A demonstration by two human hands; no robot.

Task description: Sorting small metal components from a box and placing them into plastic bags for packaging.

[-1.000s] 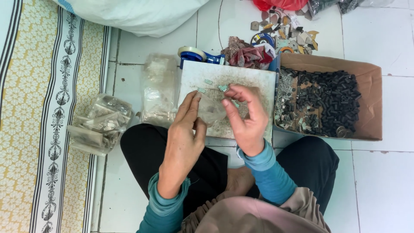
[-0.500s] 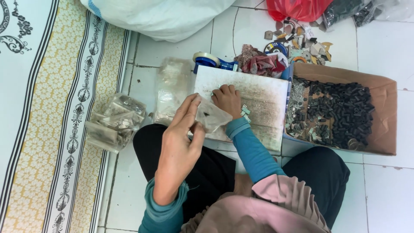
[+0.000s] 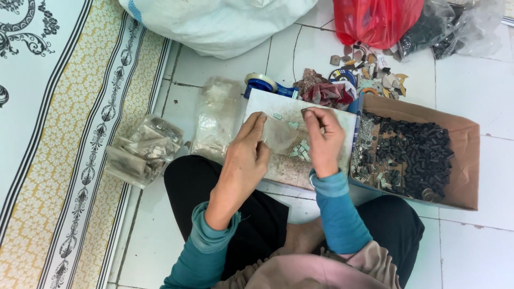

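One cardboard box (image 3: 470,160) sat on the tiled floor, filled with black pieces too many to count. Left of the box lay one white board (image 3: 300,166), with two hands above it: one left hand (image 3: 243,160) and one right hand (image 3: 324,142). Beyond the box lay one red bag (image 3: 377,21) and one white sack (image 3: 219,24). One tape dispenser (image 3: 265,84) stood left of the box.
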